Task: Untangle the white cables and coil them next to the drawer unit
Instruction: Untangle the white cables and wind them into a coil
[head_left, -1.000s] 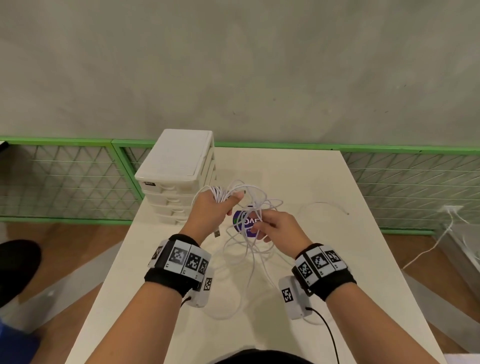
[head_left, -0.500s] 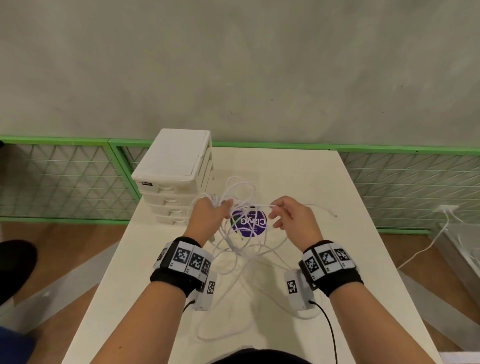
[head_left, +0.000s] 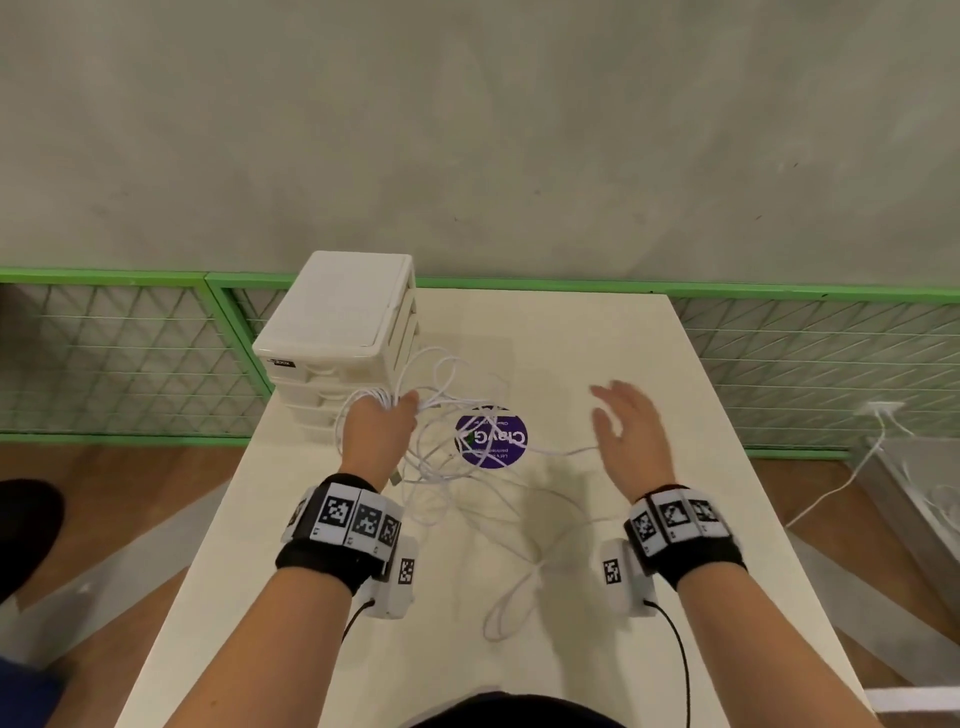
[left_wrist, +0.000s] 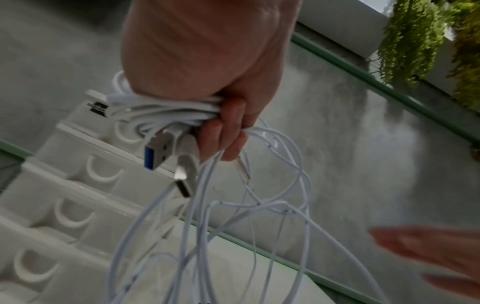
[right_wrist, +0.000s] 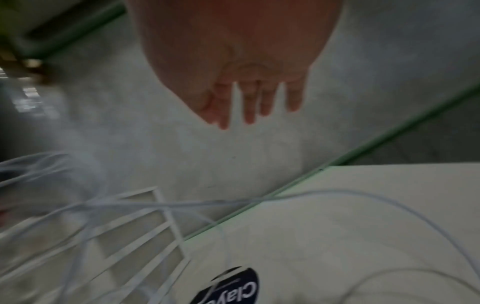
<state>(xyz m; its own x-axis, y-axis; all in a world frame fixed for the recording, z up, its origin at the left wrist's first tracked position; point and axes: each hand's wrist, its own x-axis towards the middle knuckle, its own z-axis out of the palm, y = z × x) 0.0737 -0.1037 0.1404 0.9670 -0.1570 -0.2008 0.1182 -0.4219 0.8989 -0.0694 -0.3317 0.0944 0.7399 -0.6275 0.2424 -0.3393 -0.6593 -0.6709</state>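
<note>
My left hand (head_left: 382, 426) grips a bunch of white cables (head_left: 441, 410) beside the white drawer unit (head_left: 337, 322). In the left wrist view my fingers (left_wrist: 228, 131) curl round the bundled white cables (left_wrist: 166, 113), and several USB plugs (left_wrist: 161, 152) stick out below them. Loose loops hang down and trail over the table (head_left: 597, 353) toward me. My right hand (head_left: 623, 431) hovers over the table's right side with fingers spread and holds nothing; one strand (head_left: 561, 451) runs just under it. The right wrist view shows straight, empty fingers (right_wrist: 249, 102).
A round purple sticker (head_left: 491, 439) lies on the table under the cables. A green mesh fence (head_left: 130, 358) runs behind and to both sides of the table. Another white cable (head_left: 831, 483) lies on the floor at the right.
My right hand has let go of the strand it pinched and moved right, opening its fingers. The left hand keeps its grip on the bundle near the drawer unit.
</note>
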